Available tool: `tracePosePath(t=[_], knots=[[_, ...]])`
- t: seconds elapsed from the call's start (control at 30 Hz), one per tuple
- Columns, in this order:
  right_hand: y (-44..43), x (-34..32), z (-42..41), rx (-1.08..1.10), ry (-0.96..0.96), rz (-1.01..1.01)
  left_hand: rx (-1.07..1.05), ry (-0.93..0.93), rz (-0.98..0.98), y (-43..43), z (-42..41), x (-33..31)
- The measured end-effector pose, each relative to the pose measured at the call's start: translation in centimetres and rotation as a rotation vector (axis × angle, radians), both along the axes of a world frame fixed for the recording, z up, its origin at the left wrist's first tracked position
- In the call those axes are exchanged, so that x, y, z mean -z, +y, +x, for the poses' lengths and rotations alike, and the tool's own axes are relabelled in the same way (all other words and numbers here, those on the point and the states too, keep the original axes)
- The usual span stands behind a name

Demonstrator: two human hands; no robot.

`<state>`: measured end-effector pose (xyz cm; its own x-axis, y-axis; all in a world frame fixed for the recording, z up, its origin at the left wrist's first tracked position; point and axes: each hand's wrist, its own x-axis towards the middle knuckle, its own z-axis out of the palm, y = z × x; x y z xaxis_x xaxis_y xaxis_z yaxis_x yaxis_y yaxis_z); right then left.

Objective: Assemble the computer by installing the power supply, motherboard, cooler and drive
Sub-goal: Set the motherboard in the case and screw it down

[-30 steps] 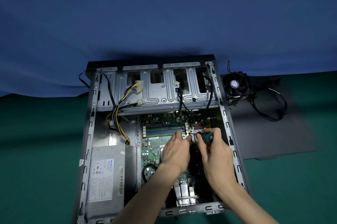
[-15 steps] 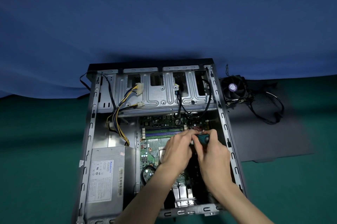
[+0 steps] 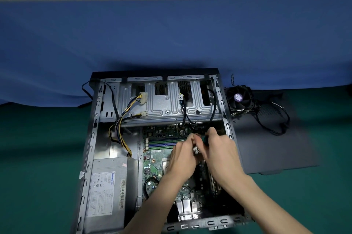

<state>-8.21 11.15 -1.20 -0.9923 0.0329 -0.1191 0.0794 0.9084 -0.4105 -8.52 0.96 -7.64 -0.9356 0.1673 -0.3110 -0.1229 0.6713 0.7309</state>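
Case [image 3: 93,138]: open, lying flat on the green cloth, centre of view.
Power supply [image 3: 106,192]: inside the case at 7 o'clock, label up.
Motherboard [image 3: 152,159]: just beside the supply, at its 3 o'clock.
Right hand [image 3: 221,153]: over the board's 1 o'clock corner, curled round a teal screwdriver [image 3: 205,140].
Left hand [image 3: 182,159]: touching the right at its 9 o'clock, fingers bent; its hold is blurred.
Cooler [image 3: 239,98]: outside the case at 2 o'clock, on a dark side panel [image 3: 276,153].

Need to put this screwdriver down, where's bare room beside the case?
Free: the dark side panel right of the case, nearer than the cooler fan and its cable; the green mat left of the case. Crowded: the motherboard.
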Motion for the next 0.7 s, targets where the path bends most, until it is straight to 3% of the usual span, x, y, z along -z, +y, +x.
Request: tracePosePath(t=[0.13, 0.3, 0.43, 0.6, 0.7], knots=[[-0.5, -0.8, -1.3, 0.053, -0.014, 0.082, -0.076, -0.055, 0.049, 0.0, 0.0, 0.3], [0.1, -0.8, -1.3, -0.045, -0.025, 0.007, -0.063, -0.071, 0.150, -0.4, -0.2, 0.6], [-0.3, -0.9, -1.8, 0.070, -0.035, 0.092, -0.180, -0.039, 0.321, 0.1, -0.2, 0.3], [0.7, -1.0, -1.9, -0.021, -0.018, 0.043, -0.114, 0.035, 0.227, 0.1, -0.8, 0.6], [0.9, -0.9, -2.0, 0.056, -0.066, 0.021, -0.183, -0.011, 0.258, 0.4, -0.6, 0.2]])
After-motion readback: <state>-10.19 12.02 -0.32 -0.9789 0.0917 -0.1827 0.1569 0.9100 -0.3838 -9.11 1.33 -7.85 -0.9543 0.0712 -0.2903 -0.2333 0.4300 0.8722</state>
